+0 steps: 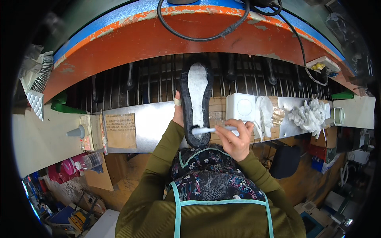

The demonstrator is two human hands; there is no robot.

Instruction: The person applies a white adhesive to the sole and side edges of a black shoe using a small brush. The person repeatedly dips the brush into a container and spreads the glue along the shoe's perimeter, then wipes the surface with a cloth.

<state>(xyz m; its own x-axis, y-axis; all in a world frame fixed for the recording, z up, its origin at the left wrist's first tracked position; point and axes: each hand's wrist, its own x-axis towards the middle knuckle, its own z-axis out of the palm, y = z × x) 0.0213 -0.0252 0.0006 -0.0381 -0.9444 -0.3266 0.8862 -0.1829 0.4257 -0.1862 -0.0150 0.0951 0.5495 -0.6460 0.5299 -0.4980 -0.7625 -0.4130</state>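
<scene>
We hold a white-centred black sole with left fingers, a brush with right fingers; surface silvery, ledge orange

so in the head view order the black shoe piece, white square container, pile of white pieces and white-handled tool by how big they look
1. Black shoe piece
2. White square container and pile of white pieces, too alike to rank
3. White-handled tool, partly covered by the right hand
</scene>
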